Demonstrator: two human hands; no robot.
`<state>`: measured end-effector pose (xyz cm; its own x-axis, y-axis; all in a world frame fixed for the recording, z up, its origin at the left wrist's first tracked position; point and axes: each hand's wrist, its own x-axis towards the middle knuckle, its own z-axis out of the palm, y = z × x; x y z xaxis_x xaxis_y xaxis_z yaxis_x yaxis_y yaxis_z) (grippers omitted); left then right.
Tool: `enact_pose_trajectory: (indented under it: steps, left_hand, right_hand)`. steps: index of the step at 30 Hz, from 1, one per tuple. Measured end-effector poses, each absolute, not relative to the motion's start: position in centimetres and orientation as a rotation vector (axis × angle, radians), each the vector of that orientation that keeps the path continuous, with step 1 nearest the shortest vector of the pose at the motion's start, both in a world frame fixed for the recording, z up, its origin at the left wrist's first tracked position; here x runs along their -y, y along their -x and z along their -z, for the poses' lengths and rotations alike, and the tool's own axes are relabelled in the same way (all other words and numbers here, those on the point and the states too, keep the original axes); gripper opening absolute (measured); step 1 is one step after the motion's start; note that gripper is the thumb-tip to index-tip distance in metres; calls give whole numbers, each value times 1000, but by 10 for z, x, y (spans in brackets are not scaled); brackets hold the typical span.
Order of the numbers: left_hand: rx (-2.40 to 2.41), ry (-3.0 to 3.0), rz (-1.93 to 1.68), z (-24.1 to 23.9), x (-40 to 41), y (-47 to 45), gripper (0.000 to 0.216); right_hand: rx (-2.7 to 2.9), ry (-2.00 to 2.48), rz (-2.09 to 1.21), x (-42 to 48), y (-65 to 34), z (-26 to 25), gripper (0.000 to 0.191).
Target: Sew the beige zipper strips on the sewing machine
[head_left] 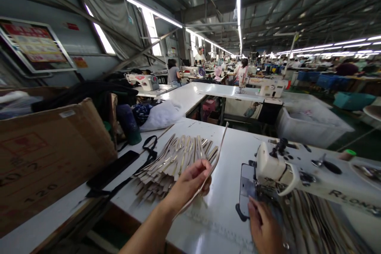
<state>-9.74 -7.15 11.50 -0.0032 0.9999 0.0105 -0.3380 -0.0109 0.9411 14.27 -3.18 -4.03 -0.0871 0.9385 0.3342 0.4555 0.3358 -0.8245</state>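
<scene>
My left hand is closed on a long thin beige strap that rises up and to the right above the white table. Just beyond it lies a fanned pile of several similar beige straps. My right hand rests at the needle area of a white sewing machine, on sewn straps that trail toward me; its fingers are mostly hidden.
A brown cardboard box stands at the left, with a black strap, a dark bottle and a white bag behind. More sewing tables, machines, a white bin and other workers fill the hall beyond.
</scene>
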Motion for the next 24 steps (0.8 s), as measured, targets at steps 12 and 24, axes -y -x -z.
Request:
enact_pose_trajectory:
  steps: [12,24]
  left_hand:
    - [-517,-447,-1029,-28,139,33,31]
    - [-565,-498,-1135,-24,137,23,48]
  right_hand:
    - [1570,1035,-1200,79,-88,-67,41]
    - [1432,1080,-1379,83,-83,-63,43]
